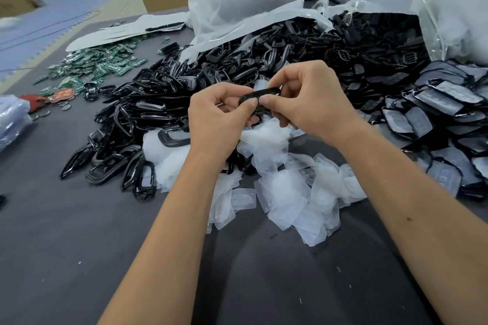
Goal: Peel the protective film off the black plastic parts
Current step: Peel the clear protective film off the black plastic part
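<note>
The grey cloth-covered bench lies bare nearer the person than the heap of peeled white film pieces. Above that heap, the left hand and right hand pinch one glossy black plastic frame part, thumbs meeting on its edge.

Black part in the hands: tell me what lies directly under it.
Under the black part, held by the left hand and right hand, lies a heap of peeled films on the grey table. The hands hide whatever sits immediately beneath.
</note>
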The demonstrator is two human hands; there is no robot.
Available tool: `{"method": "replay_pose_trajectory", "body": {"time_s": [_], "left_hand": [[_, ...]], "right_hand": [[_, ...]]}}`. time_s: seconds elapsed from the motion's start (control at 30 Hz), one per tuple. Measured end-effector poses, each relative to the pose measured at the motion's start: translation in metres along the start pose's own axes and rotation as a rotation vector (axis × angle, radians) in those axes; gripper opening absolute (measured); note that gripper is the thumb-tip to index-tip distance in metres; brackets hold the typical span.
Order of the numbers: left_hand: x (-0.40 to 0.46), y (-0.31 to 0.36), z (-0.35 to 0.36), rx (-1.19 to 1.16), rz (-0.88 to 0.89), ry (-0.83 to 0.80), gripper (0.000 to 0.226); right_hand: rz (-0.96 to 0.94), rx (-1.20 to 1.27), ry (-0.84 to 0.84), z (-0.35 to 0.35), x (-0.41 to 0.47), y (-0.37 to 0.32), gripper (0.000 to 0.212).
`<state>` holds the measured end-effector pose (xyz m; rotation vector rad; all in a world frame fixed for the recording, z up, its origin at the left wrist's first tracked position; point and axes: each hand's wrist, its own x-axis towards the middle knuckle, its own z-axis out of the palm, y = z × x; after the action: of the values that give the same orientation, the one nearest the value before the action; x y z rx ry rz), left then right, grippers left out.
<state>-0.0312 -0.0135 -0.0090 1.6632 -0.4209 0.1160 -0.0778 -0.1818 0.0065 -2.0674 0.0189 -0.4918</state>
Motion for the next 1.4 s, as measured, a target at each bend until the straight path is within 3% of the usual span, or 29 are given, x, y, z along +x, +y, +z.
{"method": "replay_pose_trajectory", "body": {"time_s": [0.17, 0.3, 0.47, 0.57, 0.73, 0.93, 1.1, 1.27, 1.4], "left_hand": [[0.004, -0.001, -0.004, 0.025, 0.033, 0.086, 0.013], [0.01, -0.003, -0.013, -0.07, -0.004, 0.242, 0.011], [0.012, -0.001, -0.02, -0.111, -0.005, 0.297, 0.011], [0.012, 0.0, -0.025, -0.139, -0.03, 0.311, 0.013], [0.011, 0.003, -0.029, -0.193, -0.042, 0.336, 0.011], [0.013, 0.003, -0.039, -0.32, -0.095, 0.392, 0.013], [0.013, 0.009, -0.052, -0.567, -0.254, 0.238, 0.011], [0.017, 0.01, -0.068, -0.64, -0.289, 0.217, 0.011], [0.018, 0.007, -0.07, -0.653, -0.291, 0.236, 0.011]], "right_hand": [[-0.017, -0.164, -0.07, -0.002, 0.002, -0.007, 0.034], [-0.06, -0.432, -0.371, -0.002, 0.002, -0.017, 0.023], [-0.048, -0.329, -0.73, 0.02, -0.007, -0.036, 0.012], [-0.087, -0.349, -0.847, 0.034, -0.014, -0.044, 0.014], [-0.127, -0.448, -0.865, 0.049, -0.024, -0.058, 0.031], [-0.124, -0.472, -0.975, 0.054, -0.033, -0.076, 0.038], [-0.328, -0.631, -0.953, 0.084, -0.055, -0.091, 0.047], [-0.374, -0.605, -0.894, 0.087, -0.053, -0.088, 0.026], [-0.244, -0.361, -1.006, 0.079, -0.052, -0.087, 0.018]]}}
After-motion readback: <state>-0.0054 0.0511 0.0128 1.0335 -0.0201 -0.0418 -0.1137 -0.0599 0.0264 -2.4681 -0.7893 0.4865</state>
